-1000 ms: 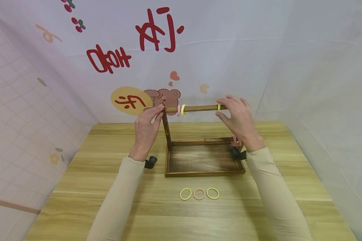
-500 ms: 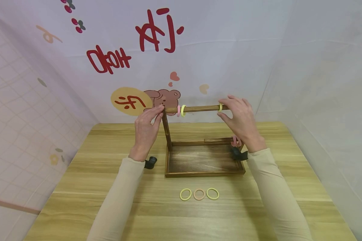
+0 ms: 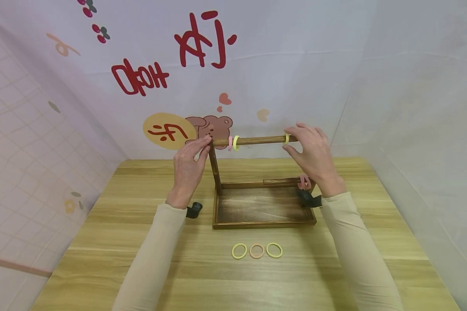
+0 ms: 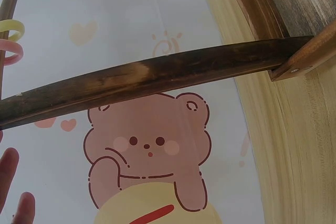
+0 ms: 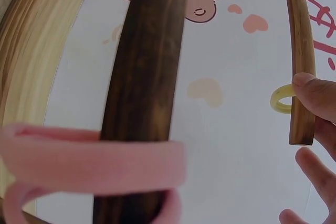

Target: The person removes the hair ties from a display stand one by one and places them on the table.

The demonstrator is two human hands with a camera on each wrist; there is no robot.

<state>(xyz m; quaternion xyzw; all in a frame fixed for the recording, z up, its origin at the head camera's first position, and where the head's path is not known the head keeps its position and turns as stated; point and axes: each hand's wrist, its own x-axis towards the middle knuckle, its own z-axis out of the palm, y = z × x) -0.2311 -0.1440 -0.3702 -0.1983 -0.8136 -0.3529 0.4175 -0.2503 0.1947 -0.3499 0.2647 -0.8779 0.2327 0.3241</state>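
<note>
My right hand is at the free right end of the upper wooden bar, pinching a yellow ring that encircles the bar. In the right wrist view the thumb lies against the bar beside this yellow ring. My left hand touches the top of the upright post, its fingers fairly straight. Farther left on the same bar hang a pink ring and another yellow ring. Pink rings sit on the shorter lower bar, partly hidden by the right wrist.
The dark wooden rack's tray base stands on the wood-grain table. In front of it lie a yellow ring, an orange ring and a second yellow ring. A printed cloth wall rises behind.
My right hand has shifted slightly right along the upper bar with the yellow ring, toward the free end. The left hand has stayed at the post.
</note>
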